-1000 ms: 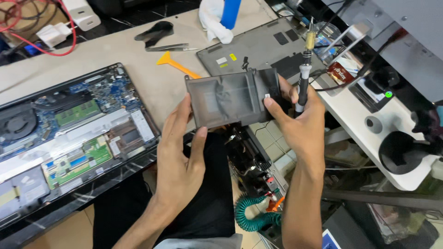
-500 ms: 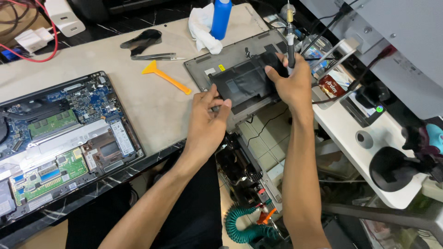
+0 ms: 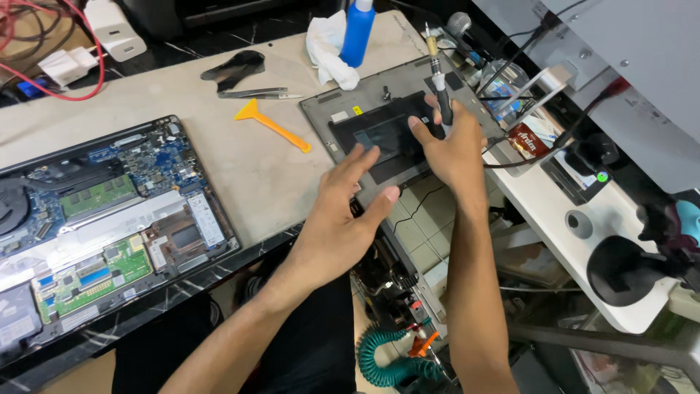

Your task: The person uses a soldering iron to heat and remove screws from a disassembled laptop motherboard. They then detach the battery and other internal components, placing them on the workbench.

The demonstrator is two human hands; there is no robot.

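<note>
Right hand (image 3: 456,149): grips screwdriver (image 3: 440,91), steadying black battery (image 3: 386,138) on grey cover (image 3: 408,80). Left hand (image 3: 343,219): open, empty. Laptop (image 3: 109,211) still unassembled.

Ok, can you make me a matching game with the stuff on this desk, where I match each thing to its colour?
Things:
1. pry tool
2. bottle
3. coiled hose
4. cable

Colours:
a. red
b. teal green
c. orange
d. blue

Right pairs: 1-c, 2-d, 3-b, 4-a.

The pry tool lies on the desk between the open laptop and the grey cover. The bottle stands at the far edge beside a white cloth. The coiled hose is down below the desk, and the cable loops at the far left corner.
</note>
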